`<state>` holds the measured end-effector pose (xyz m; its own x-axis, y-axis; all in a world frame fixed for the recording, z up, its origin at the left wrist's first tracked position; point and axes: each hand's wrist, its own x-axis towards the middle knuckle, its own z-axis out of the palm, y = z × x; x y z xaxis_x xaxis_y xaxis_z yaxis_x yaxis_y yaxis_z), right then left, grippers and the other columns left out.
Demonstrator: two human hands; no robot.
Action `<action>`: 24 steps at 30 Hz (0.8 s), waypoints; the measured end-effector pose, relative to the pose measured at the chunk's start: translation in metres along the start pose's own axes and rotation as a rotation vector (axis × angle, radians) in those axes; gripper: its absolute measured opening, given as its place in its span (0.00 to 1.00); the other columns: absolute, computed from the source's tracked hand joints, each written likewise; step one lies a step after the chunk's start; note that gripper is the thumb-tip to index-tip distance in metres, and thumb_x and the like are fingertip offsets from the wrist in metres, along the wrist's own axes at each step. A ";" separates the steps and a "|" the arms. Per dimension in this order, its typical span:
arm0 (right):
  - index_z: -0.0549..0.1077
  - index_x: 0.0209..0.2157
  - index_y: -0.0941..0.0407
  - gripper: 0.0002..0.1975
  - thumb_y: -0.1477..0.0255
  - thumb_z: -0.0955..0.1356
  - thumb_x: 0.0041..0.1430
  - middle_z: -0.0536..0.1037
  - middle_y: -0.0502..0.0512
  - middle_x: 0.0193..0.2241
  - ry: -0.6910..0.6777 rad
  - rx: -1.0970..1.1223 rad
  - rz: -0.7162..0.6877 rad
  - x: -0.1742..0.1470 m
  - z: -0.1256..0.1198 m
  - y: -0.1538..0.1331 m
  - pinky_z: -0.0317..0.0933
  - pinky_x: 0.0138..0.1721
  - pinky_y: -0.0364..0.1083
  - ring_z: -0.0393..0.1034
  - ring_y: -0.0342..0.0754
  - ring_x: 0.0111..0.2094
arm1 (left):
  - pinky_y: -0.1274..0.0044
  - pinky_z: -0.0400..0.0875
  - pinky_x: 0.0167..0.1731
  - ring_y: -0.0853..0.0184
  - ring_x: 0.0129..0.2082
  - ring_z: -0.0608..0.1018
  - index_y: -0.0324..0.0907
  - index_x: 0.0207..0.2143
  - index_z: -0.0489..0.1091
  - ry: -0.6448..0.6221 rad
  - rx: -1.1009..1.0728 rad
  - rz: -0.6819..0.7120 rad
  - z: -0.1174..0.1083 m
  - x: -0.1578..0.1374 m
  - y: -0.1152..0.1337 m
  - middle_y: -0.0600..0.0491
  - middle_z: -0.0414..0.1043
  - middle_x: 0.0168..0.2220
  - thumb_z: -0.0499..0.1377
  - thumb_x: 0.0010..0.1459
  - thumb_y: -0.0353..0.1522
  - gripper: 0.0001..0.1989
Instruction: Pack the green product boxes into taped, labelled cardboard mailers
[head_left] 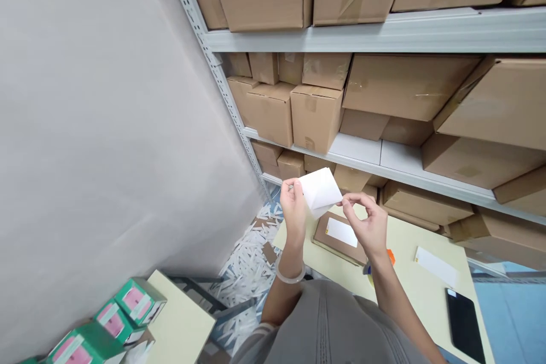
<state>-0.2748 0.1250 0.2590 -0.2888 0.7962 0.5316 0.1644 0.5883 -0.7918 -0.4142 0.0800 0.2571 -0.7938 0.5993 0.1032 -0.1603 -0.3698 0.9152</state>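
A small white paper (321,189) is held up above the table, its lower right corner curling or folding over. My left hand (293,207) grips its left edge between thumb and fingers. My right hand (367,222) pinches the opposite corner with thumb and forefinger, the other fingers curled. Below the paper lies a flat brown carton (323,240) with a white label (342,232) on top. Behind my right wrist, an orange, partly hidden object (391,256) shows on the table.
The pale yellow table (409,290) also bears a white strip (435,265) and a black phone (464,321). Shelves (367,40) full of cardboard boxes (315,116) rise ahead. Paper scraps (247,261) litter the floor. Green boxes (139,300) stand at lower left, beside a grey wall (106,125).
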 end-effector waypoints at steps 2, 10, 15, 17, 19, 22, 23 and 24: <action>0.75 0.29 0.52 0.05 0.70 0.68 0.59 0.78 0.49 0.28 -0.009 0.007 0.018 0.001 0.002 0.002 0.59 0.43 0.49 0.69 0.48 0.34 | 0.82 0.66 0.28 0.74 0.25 0.73 0.42 0.36 0.64 0.067 -0.033 0.010 -0.009 0.007 -0.004 0.57 0.71 0.27 0.58 0.61 0.42 0.13; 0.76 0.29 0.53 0.07 0.66 0.69 0.57 0.79 0.50 0.27 -0.022 0.053 0.107 0.018 0.015 0.038 0.63 0.42 0.49 0.72 0.49 0.32 | 0.76 0.72 0.38 0.69 0.33 0.79 0.41 0.38 0.62 0.410 -0.042 0.093 -0.063 0.035 -0.017 0.51 0.75 0.33 0.59 0.57 0.47 0.19; 0.76 0.28 0.54 0.07 0.66 0.69 0.54 0.78 0.50 0.25 -0.094 0.061 0.105 0.033 0.039 0.051 0.64 0.40 0.49 0.71 0.49 0.30 | 0.74 0.72 0.39 0.68 0.36 0.80 0.42 0.38 0.59 0.678 0.011 0.145 -0.111 0.047 -0.015 0.49 0.75 0.35 0.58 0.56 0.47 0.19; 0.76 0.28 0.54 0.07 0.66 0.68 0.54 0.78 0.50 0.25 -0.138 0.063 0.064 0.038 0.051 0.047 0.64 0.39 0.48 0.71 0.48 0.29 | 0.74 0.72 0.40 0.68 0.37 0.80 0.42 0.38 0.59 0.754 0.036 0.202 -0.133 0.045 -0.010 0.49 0.74 0.36 0.57 0.58 0.46 0.18; 0.76 0.28 0.54 0.08 0.66 0.67 0.55 0.78 0.50 0.25 -0.174 0.069 0.016 0.043 0.063 0.041 0.64 0.37 0.47 0.71 0.48 0.29 | 0.74 0.72 0.40 0.68 0.37 0.79 0.42 0.39 0.59 0.838 0.061 0.255 -0.156 0.040 -0.002 0.50 0.73 0.35 0.56 0.59 0.44 0.16; 0.76 0.30 0.54 0.08 0.66 0.67 0.55 0.78 0.50 0.26 -0.191 0.059 -0.037 0.053 0.084 0.035 0.64 0.36 0.46 0.71 0.47 0.29 | 0.74 0.72 0.38 0.69 0.34 0.78 0.42 0.38 0.59 1.017 0.112 0.329 -0.193 0.024 0.012 0.52 0.72 0.33 0.55 0.60 0.42 0.14; 0.76 0.30 0.54 0.08 0.67 0.66 0.55 0.78 0.50 0.26 -0.194 0.048 -0.058 0.057 0.092 0.033 0.64 0.36 0.46 0.71 0.47 0.28 | 0.74 0.71 0.37 0.69 0.33 0.77 0.42 0.38 0.59 1.078 0.137 0.353 -0.205 0.018 0.016 0.53 0.71 0.33 0.55 0.60 0.43 0.14; 0.76 0.30 0.55 0.08 0.67 0.66 0.55 0.79 0.51 0.26 -0.203 0.035 -0.084 0.061 0.101 0.032 0.63 0.36 0.46 0.72 0.48 0.28 | 0.75 0.71 0.37 0.69 0.33 0.76 0.42 0.38 0.58 1.126 0.164 0.375 -0.217 0.010 0.020 0.53 0.70 0.33 0.54 0.60 0.43 0.14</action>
<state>-0.3820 0.1776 0.2359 -0.4844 0.6978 0.5276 0.0995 0.6432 -0.7592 -0.5530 -0.0753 0.1921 -0.8557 -0.5151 0.0498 0.2027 -0.2451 0.9481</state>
